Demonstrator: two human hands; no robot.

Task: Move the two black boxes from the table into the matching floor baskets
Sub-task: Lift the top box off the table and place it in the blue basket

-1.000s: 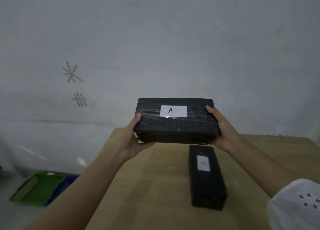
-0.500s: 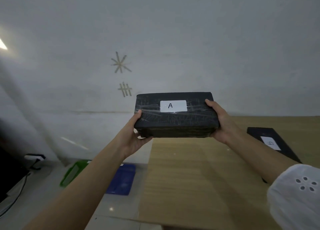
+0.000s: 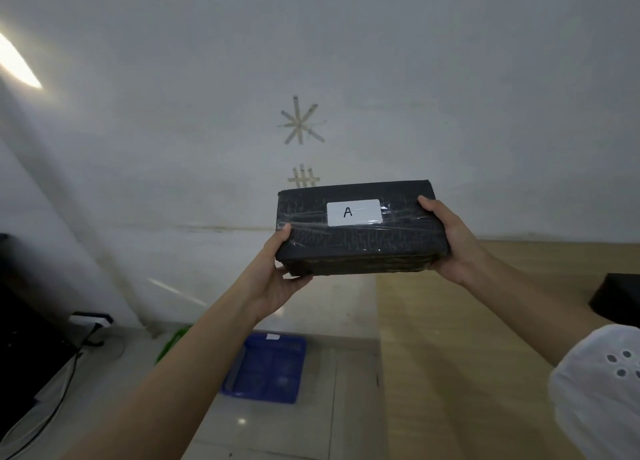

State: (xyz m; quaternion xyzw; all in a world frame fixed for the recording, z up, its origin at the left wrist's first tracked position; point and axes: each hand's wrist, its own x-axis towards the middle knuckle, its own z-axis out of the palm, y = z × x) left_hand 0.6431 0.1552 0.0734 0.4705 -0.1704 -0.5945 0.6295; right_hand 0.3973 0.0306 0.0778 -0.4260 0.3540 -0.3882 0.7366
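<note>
A black box wrapped in clear tape, with a white label reading "A", is held in the air at chest height, just left of the table's left edge. My left hand grips its left end from below and my right hand clasps its right end. The second black box lies on the wooden table at the far right, cut off by the frame edge. On the floor below stands a blue basket with a white tag on its far rim; a green basket peeks out behind my left forearm.
A white wall with tape marks is straight ahead. At the left stands dark furniture with a white power strip and cables on the tiled floor.
The view has swung left with the box A still in both hands. The box is now left of the table edge, the second box slid to the right frame edge, and the blue basket is nearer centre.
</note>
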